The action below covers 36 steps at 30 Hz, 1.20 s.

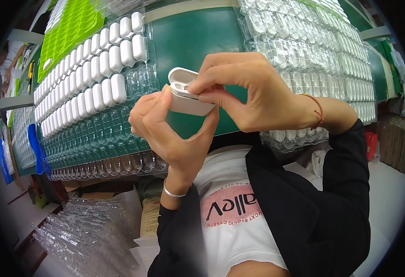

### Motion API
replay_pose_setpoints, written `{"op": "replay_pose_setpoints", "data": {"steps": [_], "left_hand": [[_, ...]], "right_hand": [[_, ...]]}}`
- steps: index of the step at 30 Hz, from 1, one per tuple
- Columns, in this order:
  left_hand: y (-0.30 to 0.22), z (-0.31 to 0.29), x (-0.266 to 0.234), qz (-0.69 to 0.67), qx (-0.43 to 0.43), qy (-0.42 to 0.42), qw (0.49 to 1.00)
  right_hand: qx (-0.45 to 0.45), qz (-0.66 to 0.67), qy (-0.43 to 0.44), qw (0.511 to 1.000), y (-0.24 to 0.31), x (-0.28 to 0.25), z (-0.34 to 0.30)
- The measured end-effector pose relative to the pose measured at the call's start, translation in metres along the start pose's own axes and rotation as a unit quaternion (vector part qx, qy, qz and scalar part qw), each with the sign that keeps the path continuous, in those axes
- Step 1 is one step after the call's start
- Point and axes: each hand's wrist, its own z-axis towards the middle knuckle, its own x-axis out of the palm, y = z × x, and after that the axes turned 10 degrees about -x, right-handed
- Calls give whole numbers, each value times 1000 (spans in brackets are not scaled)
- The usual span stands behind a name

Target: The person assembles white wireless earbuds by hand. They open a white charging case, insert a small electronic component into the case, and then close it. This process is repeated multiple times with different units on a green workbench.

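Observation:
A white earbud charging case (pixel 189 105) is held up over the green table with its lid swung open. My left hand (pixel 168 131) grips the case body between thumb and fingers, from the left and from below. My right hand (pixel 255 92) is closed in a pinch at the case's right end, the index fingertip at the open mouth and the thumb against the rim. Whatever sits inside the case is mostly hidden by these fingers. Left of my hands, rows of closed white cases (pixel 104 63) lie in a clear plastic tray (pixel 140 76).
Stacked clear trays with white pieces (pixel 313 55) cover the table's right side. A bright green ribbed tray (pixel 68 34) lies at the far left. Blue plastic (pixel 36 147) hangs at the left table edge. Clear packaging (pixel 84 235) is piled below, at lower left.

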Motion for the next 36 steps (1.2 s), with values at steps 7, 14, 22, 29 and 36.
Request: {"op": "replay_pose_setpoints", "data": {"steps": [7,14,22,29,36], "left_hand": [[-2,1,1,19,-7,2,1000],[-3,-3,-4,-5,-40,8,999],[-2,-3,0,-13,-23,5,1000],[-4,-1,-2,33,8,-9,999],[-2,-3,-2,16,0,0,1000]], "right_hand": [[5,-1,10,1000,-2,-4,3],[10,2,-15,1000,-2,-6,2],[-27,-24,-12,999,-4,-2,1],[-25,-59,3,998,3,-2,1],[1,1,16,1000,-2,-3,1]]}}
